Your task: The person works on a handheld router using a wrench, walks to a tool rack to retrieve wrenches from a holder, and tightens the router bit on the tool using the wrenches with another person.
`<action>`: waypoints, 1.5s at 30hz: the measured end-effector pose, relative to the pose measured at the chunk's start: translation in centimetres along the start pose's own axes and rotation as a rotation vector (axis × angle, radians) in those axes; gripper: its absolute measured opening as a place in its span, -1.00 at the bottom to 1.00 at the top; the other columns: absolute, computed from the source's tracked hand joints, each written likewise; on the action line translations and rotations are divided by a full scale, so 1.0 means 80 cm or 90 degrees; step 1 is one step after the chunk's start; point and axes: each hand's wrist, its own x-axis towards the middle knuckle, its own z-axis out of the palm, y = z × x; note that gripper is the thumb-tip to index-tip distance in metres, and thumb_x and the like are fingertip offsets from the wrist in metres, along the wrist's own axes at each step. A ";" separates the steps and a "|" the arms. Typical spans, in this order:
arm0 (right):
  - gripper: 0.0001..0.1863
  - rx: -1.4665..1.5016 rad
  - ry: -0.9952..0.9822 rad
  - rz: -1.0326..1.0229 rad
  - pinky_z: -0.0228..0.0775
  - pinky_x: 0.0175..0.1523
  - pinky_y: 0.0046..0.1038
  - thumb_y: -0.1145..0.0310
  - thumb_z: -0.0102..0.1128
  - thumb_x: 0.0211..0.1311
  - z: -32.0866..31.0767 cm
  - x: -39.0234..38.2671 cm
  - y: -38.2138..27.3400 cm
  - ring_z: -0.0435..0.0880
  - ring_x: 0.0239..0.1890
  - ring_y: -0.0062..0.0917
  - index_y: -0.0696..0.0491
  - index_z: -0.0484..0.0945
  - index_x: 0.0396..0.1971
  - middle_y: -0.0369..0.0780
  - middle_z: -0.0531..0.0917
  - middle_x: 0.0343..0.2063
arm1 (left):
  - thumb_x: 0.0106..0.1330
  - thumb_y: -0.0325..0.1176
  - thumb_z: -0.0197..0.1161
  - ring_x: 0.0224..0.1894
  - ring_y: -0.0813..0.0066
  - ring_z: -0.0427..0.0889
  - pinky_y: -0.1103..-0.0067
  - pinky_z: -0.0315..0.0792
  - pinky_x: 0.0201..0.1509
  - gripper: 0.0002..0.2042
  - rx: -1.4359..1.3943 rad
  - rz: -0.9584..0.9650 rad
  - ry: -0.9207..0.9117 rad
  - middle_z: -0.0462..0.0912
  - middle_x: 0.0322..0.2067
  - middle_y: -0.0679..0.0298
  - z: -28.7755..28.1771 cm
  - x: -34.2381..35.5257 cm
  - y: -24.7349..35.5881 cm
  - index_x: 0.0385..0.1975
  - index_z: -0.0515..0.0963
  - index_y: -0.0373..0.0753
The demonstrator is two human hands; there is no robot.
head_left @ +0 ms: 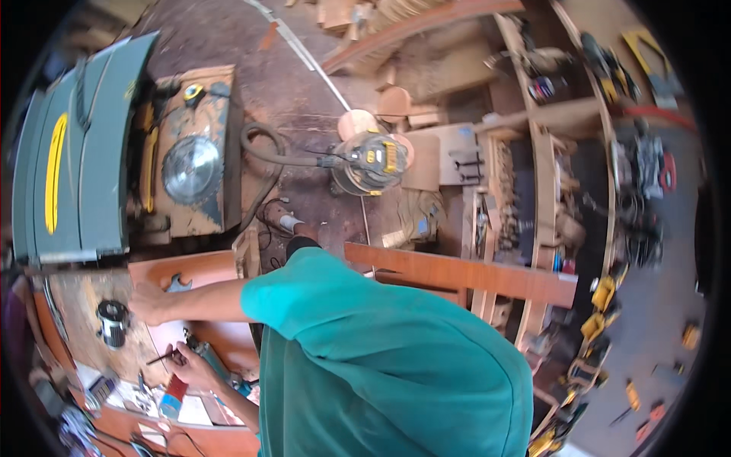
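Note:
My right hand [152, 304] reaches over the bench with fingers curled; what they hold, if anything, is hidden. Just beyond my right wrist shows the head of an open-end wrench [180, 283], the rest hidden under my forearm. A black and silver cylindrical motor-like part [113, 324] stands upright to the left of that hand. Nearer to my body, my left hand [190, 367] pinches a thin dark rod [160, 357] pointing left. Beside it lies a teal power tool [212, 359], partly covered by my forearm. A red and light-blue container [173, 396] stands below my left hand.
On the bench [84, 289], small metal parts [141, 396] and papers lie toward the lower left. A table saw [76, 152] and a round saw blade [192, 169] stand beyond. A shop vacuum [369, 164] with its hose is on the floor; tool shelving [537, 190] lines the right.

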 end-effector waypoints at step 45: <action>-0.28 0.263 1.129 1.288 0.40 0.11 -0.27 0.22 0.27 0.05 -0.350 -0.906 0.822 0.54 0.03 -0.15 0.31 0.25 0.16 0.15 0.48 0.04 | 0.37 -0.05 -0.06 -0.38 0.37 0.54 0.42 0.41 -0.31 -0.61 0.289 -0.200 -0.161 0.59 -0.37 0.21 0.104 0.006 0.015 -0.22 0.54 -0.27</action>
